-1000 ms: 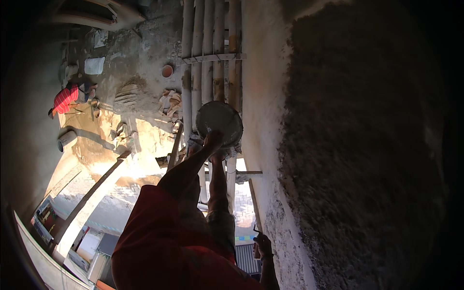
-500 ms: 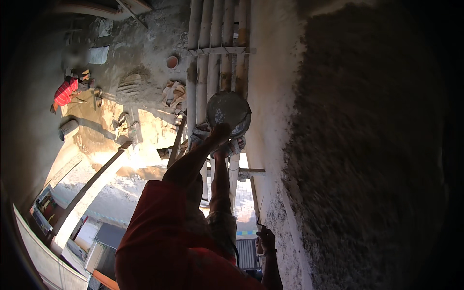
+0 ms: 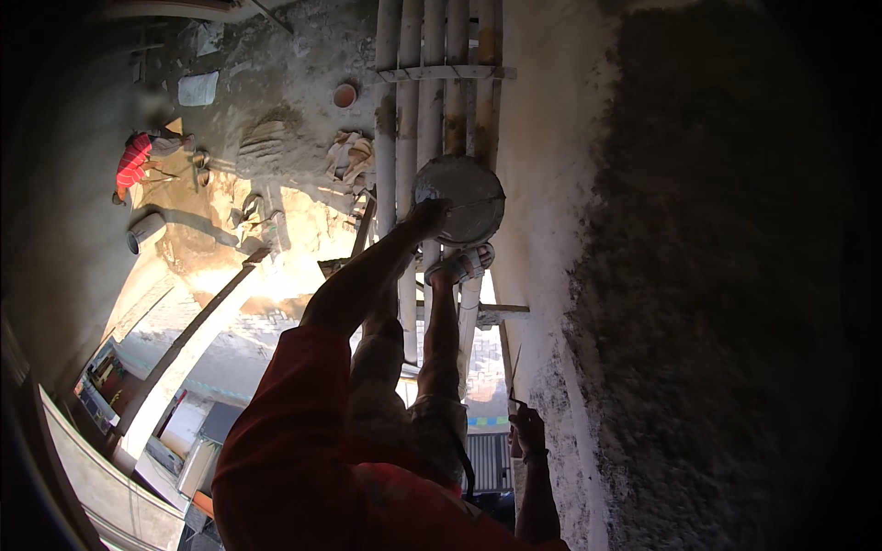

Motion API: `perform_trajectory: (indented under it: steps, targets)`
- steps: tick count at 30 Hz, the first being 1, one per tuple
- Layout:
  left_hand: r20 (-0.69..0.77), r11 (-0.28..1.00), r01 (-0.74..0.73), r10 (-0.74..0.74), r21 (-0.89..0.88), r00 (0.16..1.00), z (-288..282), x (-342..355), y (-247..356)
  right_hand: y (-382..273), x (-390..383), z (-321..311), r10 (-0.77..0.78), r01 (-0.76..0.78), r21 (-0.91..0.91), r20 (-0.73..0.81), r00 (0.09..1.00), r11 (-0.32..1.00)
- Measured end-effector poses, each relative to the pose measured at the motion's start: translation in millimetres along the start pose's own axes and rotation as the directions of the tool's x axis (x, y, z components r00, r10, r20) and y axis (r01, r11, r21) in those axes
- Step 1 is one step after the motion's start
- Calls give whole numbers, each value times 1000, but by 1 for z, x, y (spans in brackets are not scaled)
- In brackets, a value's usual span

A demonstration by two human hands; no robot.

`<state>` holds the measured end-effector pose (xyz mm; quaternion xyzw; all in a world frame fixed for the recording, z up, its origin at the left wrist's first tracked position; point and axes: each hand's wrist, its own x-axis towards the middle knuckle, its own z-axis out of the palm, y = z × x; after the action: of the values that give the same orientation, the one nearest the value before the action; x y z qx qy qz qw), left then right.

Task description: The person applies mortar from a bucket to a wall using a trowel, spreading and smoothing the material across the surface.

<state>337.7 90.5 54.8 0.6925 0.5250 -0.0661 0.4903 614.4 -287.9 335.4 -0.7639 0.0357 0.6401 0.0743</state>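
Note:
My left hand (image 3: 430, 220) reaches over the near left rim of a round bucket (image 3: 476, 220) holding grey wet mortar. A thin line, like a wire handle, runs from my closed fingers across the top to the far right rim. The bucket rests on long poles (image 3: 407, 129) laid side by side, just beyond my sandalled foot (image 3: 467, 264). Low on the right, beside the wall, my right hand (image 3: 527, 430) is closed round a trowel (image 3: 516, 397). Its thin blade shows edge-on, pointing up and away from the hand.
A rough dark wall (image 3: 698, 275) fills the right, bordered by a paler smooth strip. Far below on the left, a person in red (image 3: 135, 165) bends near buckets and a tipped drum (image 3: 145, 231). Crumpled sacks (image 3: 350, 156) and a reddish pot (image 3: 344, 95) lie left of the poles.
My left hand has moved from the bucket's near edge to over its top, and the wire-like line now shows. The whole view has shifted slightly. The right hand keeps its hold on the trowel.

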Motion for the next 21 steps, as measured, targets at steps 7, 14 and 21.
perform_trajectory:
  steps: [7,14,21]
  targets:
    - [-92,971,-122,144,205,985,-41,60,-26,3,8,14,52,-54,-28,-44,998,998]
    - [-324,961,203,-256,-189,911,-17,123,-96,14,20,28,148,-150,-30,-68,987,988]
    - [-184,976,134,-165,-173,969,-6,120,-104,20,16,38,164,-167,-39,-70,984,985]
